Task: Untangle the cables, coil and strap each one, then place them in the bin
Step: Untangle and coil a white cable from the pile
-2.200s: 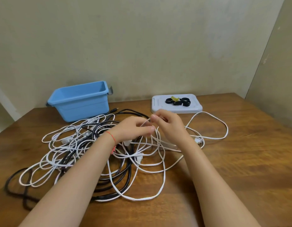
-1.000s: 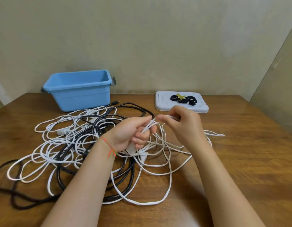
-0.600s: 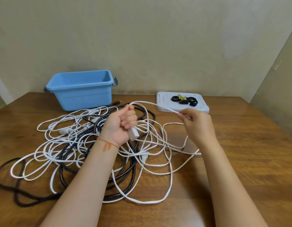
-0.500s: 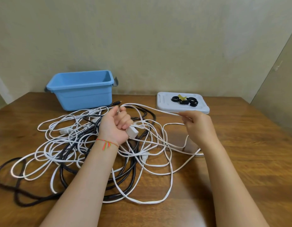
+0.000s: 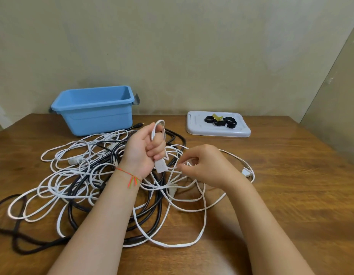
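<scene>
At the far left of the brown wooden bench (image 5: pixel 291 195), a thick black cable (image 5: pixel 17 243) loops toward the near edge, running into a tangle of thin white flat cables (image 5: pixel 59 197) spread across the bench's left half. Behind the tangle, near the wall, stands an open-topped blue plastic bin (image 5: pixel 96 114); nothing can be seen inside it from here. Over the middle of the tangle the left hand (image 5: pixel 142 151), with a red and yellow thread bracelet (image 5: pixel 130 178) at its wrist, is raised in a fist, its fingers curled round a folded white cable whose loop (image 5: pixel 159 128) sticks out above the fist and whose white plug (image 5: pixel 160 165) hangs below it. Just to the right, the right hand (image 5: pixel 207 165) pinches a strand of white cable between thumb and fingertips, close to that plug. Further right a small white connector (image 5: pixel 246 172) lies on the bench. At the back right sits a white rectangular plastic tray (image 5: pixel 196 126) holding several black rolled straps (image 5: pixel 221 121).
</scene>
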{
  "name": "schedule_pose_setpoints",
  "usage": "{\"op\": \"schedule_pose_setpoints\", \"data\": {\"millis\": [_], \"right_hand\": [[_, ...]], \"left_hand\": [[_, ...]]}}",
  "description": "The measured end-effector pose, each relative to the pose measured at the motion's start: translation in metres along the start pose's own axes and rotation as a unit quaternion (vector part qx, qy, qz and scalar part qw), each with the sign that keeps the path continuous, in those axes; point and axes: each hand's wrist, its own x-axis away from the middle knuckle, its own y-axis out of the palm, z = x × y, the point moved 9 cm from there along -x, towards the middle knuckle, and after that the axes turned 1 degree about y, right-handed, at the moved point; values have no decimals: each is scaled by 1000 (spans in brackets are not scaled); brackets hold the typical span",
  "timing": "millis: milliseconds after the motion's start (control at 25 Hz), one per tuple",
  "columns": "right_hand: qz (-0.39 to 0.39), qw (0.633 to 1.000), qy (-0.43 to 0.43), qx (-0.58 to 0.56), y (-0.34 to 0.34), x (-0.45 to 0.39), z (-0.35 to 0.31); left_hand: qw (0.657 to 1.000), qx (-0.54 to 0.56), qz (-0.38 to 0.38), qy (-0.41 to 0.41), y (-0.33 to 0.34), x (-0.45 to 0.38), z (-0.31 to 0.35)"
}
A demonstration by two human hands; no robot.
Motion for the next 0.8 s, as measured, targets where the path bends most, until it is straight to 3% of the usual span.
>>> {"op": "schedule_pose_setpoints", "data": {"millis": [80,200,320,520,720,800], "right_hand": [[-15,998,-36,-48,0,4,-9],[30,994,-71,-80,-13,4,-10],[50,985,-90,-138,-16,4,-12],[236,961,-48,-133,-44,7,8],[253,945,-57,-201,-50,6,13],[262,947,-19,-186,-49,5,23]], "left_hand": [[992,-121,14,13,1,-1,-1],[960,-278,24,11,6,1,-4],[946,-323,-16,-19,15,4,-16],[959,-207,-141,-130,37,13,-45],[958,-29,-211,-191,45,21,-48],[952,44,-221,-206,48,22,-47]]}}
